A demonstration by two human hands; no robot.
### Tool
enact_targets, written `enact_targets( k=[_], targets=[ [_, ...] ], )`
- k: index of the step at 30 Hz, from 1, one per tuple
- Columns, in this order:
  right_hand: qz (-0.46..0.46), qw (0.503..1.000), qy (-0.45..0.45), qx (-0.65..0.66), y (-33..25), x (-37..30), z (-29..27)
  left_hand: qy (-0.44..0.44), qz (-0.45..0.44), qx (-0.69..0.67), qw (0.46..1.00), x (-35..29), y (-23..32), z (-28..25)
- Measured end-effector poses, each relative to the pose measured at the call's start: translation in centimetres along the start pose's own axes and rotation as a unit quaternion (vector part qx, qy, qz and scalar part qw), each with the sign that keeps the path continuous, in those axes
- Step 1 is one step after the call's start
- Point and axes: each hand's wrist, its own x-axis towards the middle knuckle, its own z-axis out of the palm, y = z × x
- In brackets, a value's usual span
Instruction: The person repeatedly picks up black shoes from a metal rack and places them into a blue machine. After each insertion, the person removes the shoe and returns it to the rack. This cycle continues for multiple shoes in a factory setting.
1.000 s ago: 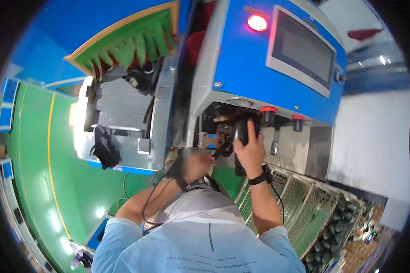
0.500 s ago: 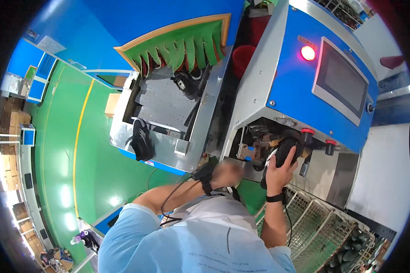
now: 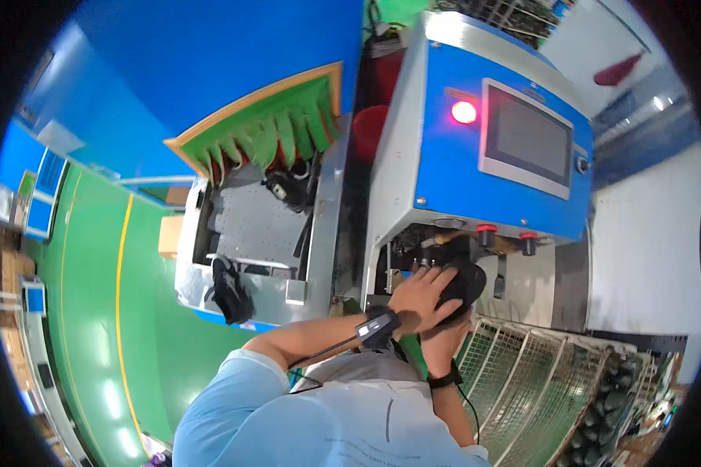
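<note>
A black shoe (image 3: 467, 282) is at the opening under the blue-and-white machine (image 3: 401, 171). My left hand (image 3: 419, 299) lies across its near left side, thumb and fingers spread around it. From below, my right hand (image 3: 444, 339) supports the near end of the same shoe; its fingers are mostly hidden behind the shoe and my left hand. Inside the machine's opening, the parts are dark and partly covered by the shoe. Another black shoe with white trim (image 3: 230, 289) rests on the front edge of the metal conveyor bed (image 3: 261, 226) to the left.
Farther back on the conveyor, a black shoe (image 3: 287, 189) sits near a green strip curtain (image 3: 276, 136). The machine carries a screen (image 3: 528, 138), a lit red lamp (image 3: 464, 112) and red-collared knobs (image 3: 487, 236). A wire cage cart (image 3: 514, 381) stands at the lower right, beside several dark shoe-shaped pieces (image 3: 604, 405).
My left hand has moved right from near my waist onto the shoe. My right hand has dropped lower, and the shoe has turned in my grip. The whole view has shifted.
</note>
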Motion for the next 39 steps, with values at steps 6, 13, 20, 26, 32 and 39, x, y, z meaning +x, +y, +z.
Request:
enact_targets(
  k=[6,13,20,26,32,39],
  targets=[
    [0.064,0.982,0.080,0.160,-1.7,-0.8,-0.7,-0.050,0.101,-0.125,0.986,8.7,-1.9,7.1],
    [0.036,0.894,0.004,0.447,-2.2,0.3,2.6,0.244,0.158,0.013,0.957,12.9,-14.0,22.3],
    [-0.027,0.973,0.084,0.214,-0.2,-1.1,-1.8,0.056,0.195,-0.073,0.976,7.7,0.8,8.9],
    [0.055,0.973,0.013,0.226,-0.9,-1.2,-2.3,0.001,0.134,-0.022,0.991,7.8,0.5,7.7],
    [0.126,0.834,-0.032,0.537,3.7,-0.1,-0.1,-0.110,0.052,0.256,0.959,13.7,-1.4,17.7],
    [0.128,0.856,-0.023,0.500,-0.4,-1.0,-1.0,-0.158,0.020,0.185,0.970,13.4,-2.0,17.7]
  ],
)
